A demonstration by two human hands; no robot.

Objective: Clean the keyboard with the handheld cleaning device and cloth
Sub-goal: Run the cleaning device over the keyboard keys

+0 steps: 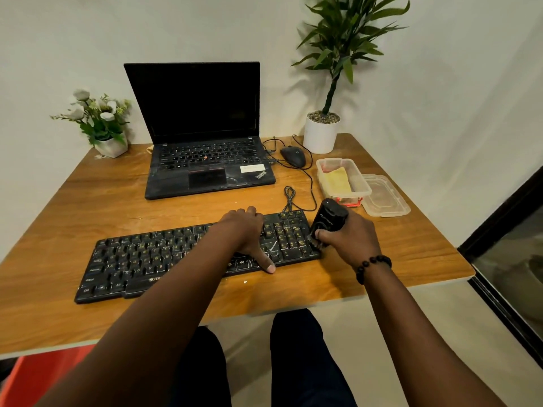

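Early in the job, by the look of it: black keyboard lying at the near middle of the wooden table, streaked and dusty across its keys, with the handheld cleaning device set against its right end by the number pad. Right hand wrapped round the device, thumb on its front. Left hand laid flat and spread over the right half of the keys, fingers at the far edge, thumb at the near edge, bracing rather than gripping. Still to come, judging from the grime: most of the key rows leftward, then the wipe. Yellow cloth untouched, lying in an open clear plastic box to the far right, lid just beside it. Farther back, an open laptop with dark screen, and a wired mouse to its right. White pot with a tall green plant at the far right corner, small pot of white flowers at the far left. Plain pale walls behind, dark-framed glass down the right side, pale floor below.
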